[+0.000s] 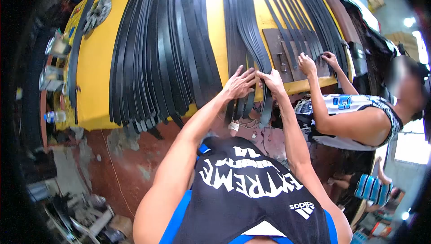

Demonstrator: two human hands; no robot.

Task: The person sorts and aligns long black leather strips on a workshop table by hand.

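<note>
A bundle of black strips (248, 37) lies at one o'clock on the yellow table (94, 76), its near end gripped in the closed right hand (272, 82), while the left hand (241, 83), open with fingers spread, lies over strips just beside it. A wider row of strips (157, 51) fills eleven o'clock, a dark board (272, 46) two, and a co-worker (352, 120) three.

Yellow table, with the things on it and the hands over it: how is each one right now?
Yellow table: partly covered.
Wide group of black strips: side by side, lower ends overhanging the edge.
Middle black strips: bunched, lower ends hanging.
Brown board: flat, partly covered by strips.
Left hand: fingers spread.
Right hand: at the middle strips, grip unclear.
Co-worker's hands: fingers bent.
</note>
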